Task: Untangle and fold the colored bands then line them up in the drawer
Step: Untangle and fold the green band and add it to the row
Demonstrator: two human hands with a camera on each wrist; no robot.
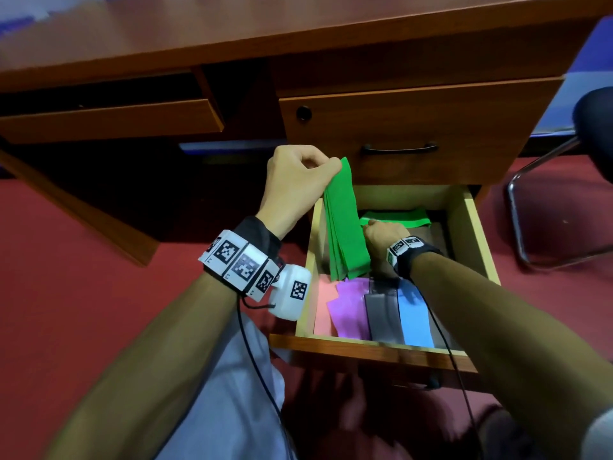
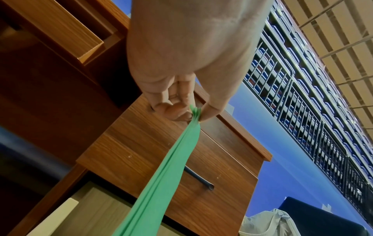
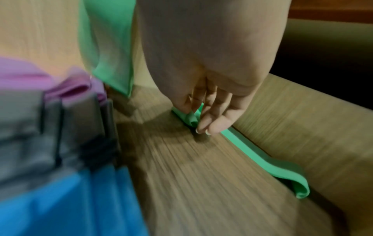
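Observation:
My left hand [image 1: 298, 174] pinches the top of a folded green band [image 1: 345, 224] and holds it hanging over the open drawer [image 1: 477, 234]. The left wrist view shows thumb and fingers squeezing the green band [image 2: 177, 156] at its bunched end. Down in the drawer, my right hand [image 1: 381, 232] pinches the loose end of the green band [image 3: 262, 153], which trails along the back wall. At the drawer's front lie a pink band [image 1: 323, 307], a purple band [image 1: 351, 310], a grey band [image 1: 381, 313] and a blue band [image 1: 414, 317], side by side.
Above the open drawer is a shut drawer with a dark handle [image 1: 398, 149]. The wooden desk [image 1: 232, 38] spans the top, with an open shelf at the left. A chair's metal leg [image 1: 517, 207] stands at the right on red carpet. My knees are below.

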